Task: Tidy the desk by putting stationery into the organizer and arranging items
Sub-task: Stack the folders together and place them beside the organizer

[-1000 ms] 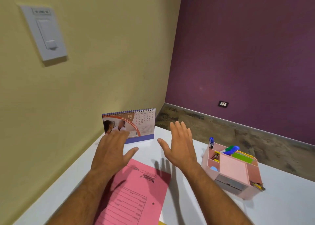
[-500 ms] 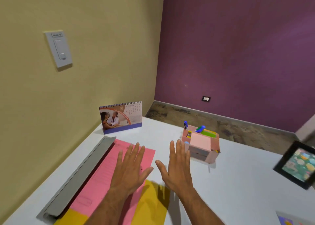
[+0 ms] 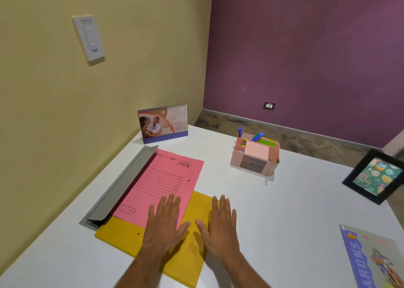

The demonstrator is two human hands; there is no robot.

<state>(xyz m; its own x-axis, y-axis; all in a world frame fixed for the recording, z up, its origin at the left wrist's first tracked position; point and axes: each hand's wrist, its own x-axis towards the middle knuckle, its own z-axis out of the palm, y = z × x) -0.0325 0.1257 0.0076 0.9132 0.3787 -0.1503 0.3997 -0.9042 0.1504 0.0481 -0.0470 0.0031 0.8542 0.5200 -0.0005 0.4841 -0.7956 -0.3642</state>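
Resting flat, fingers straight, left hand on pink folder, right hand at yellow folder edge

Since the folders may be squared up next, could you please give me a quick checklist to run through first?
1. Left hand free, fingers straight over the pink folder: ok.
2. Right hand free, over the yellow folder: ok.
3. Folder edges aligned: not ok, pink lies askew on yellow.
4. Whether the palms press the folders: cannot tell.
5. Organizer upright, apart from the folders: ok.
6. Calendar standing, apart from the folders: ok.
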